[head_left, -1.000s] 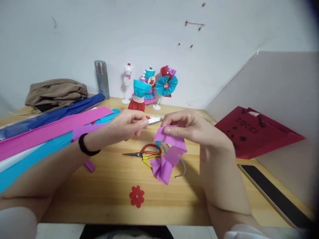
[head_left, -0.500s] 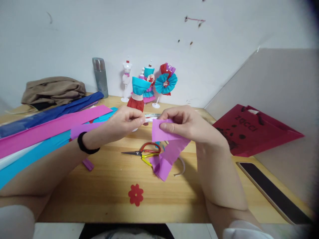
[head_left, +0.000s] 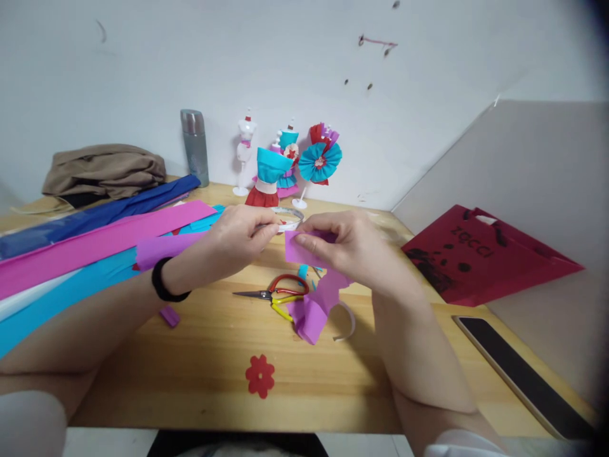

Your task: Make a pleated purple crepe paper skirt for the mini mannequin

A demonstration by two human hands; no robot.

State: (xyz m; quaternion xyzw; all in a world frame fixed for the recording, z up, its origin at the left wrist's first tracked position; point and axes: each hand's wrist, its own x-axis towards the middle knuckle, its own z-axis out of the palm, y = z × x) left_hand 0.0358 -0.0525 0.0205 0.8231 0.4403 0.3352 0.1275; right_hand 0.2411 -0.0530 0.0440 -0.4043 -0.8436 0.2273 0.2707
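My right hand (head_left: 349, 244) pinches one end of a purple crepe paper strip (head_left: 301, 249) between thumb and fingers. The rest of the strip hangs down in folds to the table. My left hand (head_left: 247, 231) is closed in a pinch just left of the strip's end, apart from it. A narrow white piece (head_left: 287, 226) shows at its fingertips; whether it is held cannot be made out. Scissors (head_left: 273, 292) with red and yellow handles lie below the hands, partly under the paper. A red flower cutout (head_left: 260, 376) rests nearer the front edge.
Crepe paper sheets (head_left: 104, 238) in several colours lie at left, near brown cloth (head_left: 104, 168) and a bottle (head_left: 195, 146). Small dress forms (head_left: 320, 162) stand at the back. At right are a red bag (head_left: 480, 254) and a phone (head_left: 523, 374). A pale curved strip (head_left: 351, 320) lies beside the purple paper.
My right hand has shifted slightly left with the purple strip, bringing its end closer to my left hand. The hanging part has bunched lower. The view has tilted a little.
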